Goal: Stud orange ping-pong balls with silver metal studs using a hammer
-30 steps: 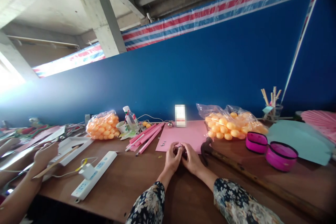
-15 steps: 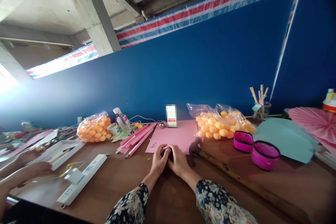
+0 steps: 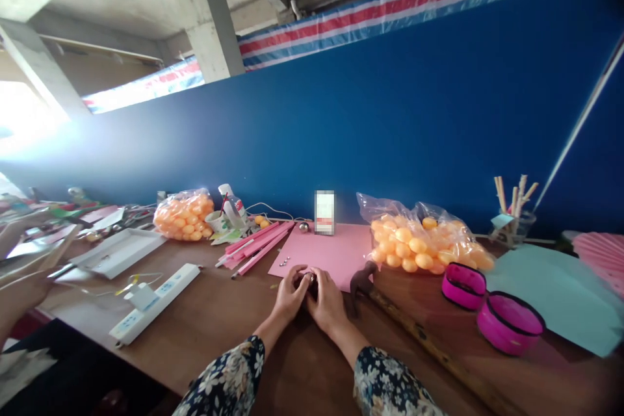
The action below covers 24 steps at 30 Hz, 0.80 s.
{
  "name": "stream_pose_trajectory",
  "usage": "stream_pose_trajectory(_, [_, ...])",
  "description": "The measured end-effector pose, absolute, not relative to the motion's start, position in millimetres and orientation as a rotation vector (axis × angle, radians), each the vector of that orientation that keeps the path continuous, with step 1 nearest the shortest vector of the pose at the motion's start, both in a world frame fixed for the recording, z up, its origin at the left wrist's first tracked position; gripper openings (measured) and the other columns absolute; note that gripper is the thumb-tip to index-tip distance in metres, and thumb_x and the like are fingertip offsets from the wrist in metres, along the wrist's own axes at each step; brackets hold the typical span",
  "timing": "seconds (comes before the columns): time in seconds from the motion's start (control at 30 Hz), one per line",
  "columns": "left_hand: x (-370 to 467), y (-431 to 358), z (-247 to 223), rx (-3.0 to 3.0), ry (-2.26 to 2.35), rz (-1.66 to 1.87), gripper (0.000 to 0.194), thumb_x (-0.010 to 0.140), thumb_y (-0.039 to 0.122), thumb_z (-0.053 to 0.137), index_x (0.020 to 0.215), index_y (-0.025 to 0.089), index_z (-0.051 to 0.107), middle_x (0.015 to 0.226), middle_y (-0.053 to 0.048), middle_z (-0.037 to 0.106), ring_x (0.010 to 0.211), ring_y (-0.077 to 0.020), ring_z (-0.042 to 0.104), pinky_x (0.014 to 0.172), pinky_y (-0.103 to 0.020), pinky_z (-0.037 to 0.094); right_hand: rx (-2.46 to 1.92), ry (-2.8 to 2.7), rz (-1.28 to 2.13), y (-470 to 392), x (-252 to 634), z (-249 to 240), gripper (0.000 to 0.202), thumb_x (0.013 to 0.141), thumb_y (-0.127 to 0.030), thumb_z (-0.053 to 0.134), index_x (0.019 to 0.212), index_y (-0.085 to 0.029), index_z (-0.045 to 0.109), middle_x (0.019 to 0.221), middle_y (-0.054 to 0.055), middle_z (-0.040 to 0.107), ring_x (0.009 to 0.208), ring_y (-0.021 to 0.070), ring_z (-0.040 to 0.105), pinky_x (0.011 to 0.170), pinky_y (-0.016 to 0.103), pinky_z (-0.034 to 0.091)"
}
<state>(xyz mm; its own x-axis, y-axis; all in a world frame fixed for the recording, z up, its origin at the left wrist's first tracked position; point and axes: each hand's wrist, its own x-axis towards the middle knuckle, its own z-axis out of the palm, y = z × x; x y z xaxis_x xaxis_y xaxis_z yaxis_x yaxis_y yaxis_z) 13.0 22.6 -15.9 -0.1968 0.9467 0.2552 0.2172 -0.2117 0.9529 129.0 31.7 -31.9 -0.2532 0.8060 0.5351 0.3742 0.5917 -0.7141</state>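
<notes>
My left hand [image 3: 288, 296] and my right hand [image 3: 327, 302] meet at the near edge of a pink sheet [image 3: 341, 244]. Their curled fingers close round a small shiny metal ball [image 3: 311, 278], mostly covered by the fingers. What kind of ball it is, I cannot make out. Several tiny silver beads [image 3: 285, 261] lie on the sheet just beyond my left hand. Farther back, a larger silver ball [image 3: 304, 227] rests near a white upright card [image 3: 325, 211], partly blurred out. To the right of my right hand is the dark head of a long wooden-handled hammer [image 3: 419, 325].
Bags of orange balls stand left [image 3: 184, 216] and right [image 3: 414, 244]. Pink strips [image 3: 258, 244] lie left of the sheet. A white power strip [image 3: 156, 305] and white tray [image 3: 121, 252] are farther left, near another person's arm [image 3: 22, 292]. Magenta bands [image 3: 509, 325] sit at right.
My view has turned and tilted slightly. My hands stay together, and more of the shiny ball shows between the fingers. The other person's hands at left have moved back from the tray.
</notes>
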Motion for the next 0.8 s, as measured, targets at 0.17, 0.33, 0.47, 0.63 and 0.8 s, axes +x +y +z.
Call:
stream_pose_trajectory(0.17, [12.4,20.4,-17.3,1.401,1.411,1.480,0.031,0.074,0.036,0.056,0.098,0.016,0.054,0.075,-0.002,0.062,0.073,-0.0154,0.060,0.069,-0.026,0.047,-0.941,-1.858,0.562,32.7,129.5,-35.1,0.047,0.070,-0.011,0.051,0.116,-0.017,0.041,0.104,0.011,0.056,0.097,0.0234,0.054,0.081,0.039,0.048])
stream_pose_trajectory(0.33, [13.7,17.6,-15.3,1.414,1.423,1.460,0.030,0.075,0.035,0.055,0.098,0.015,0.054,0.078,-0.003,0.063,0.074,-0.0161,0.060,0.068,-0.027,0.047,-0.903,-1.859,0.595,29.7,131.7,-32.4,0.047,0.071,-0.010,0.048,0.117,-0.017,0.040,0.107,0.010,0.055,0.099,0.0227,0.054,0.085,0.039,0.047])
stream_pose_trajectory(0.47, [14.0,14.4,-10.2,1.436,1.371,1.420,0.029,0.079,0.034,0.050,0.101,0.015,0.053,0.081,-0.005,0.063,0.077,-0.0170,0.059,0.071,-0.028,0.047,-0.897,-1.886,0.645,27.4,132.0,-26.7,0.042,0.075,-0.013,0.047,0.116,-0.019,0.041,0.109,0.010,0.055,0.102,0.0230,0.053,0.087,0.040,0.046])
stream_pose_trajectory(0.63, [12.0,8.6,-1.7,1.397,1.336,1.419,0.027,0.079,0.034,0.050,0.098,0.016,0.055,0.084,-0.006,0.063,0.079,-0.0180,0.059,0.073,-0.028,0.047,-0.951,-1.916,0.674,28.5,130.7,-26.9,0.039,0.078,-0.022,0.047,0.116,-0.022,0.043,0.110,0.010,0.057,0.104,0.0236,0.055,0.086,0.039,0.048])
stream_pose_trajectory(0.8, [8.5,10.1,-9.4,1.299,1.398,1.364,0.036,0.074,0.039,0.054,0.103,0.018,0.056,0.081,-0.005,0.062,0.073,-0.0167,0.057,0.069,-0.027,0.047,-1.091,-1.862,0.627,30.7,127.8,-43.2,0.040,0.074,-0.033,0.052,0.114,-0.027,0.049,0.108,0.009,0.061,0.099,0.0260,0.059,0.079,0.037,0.053])
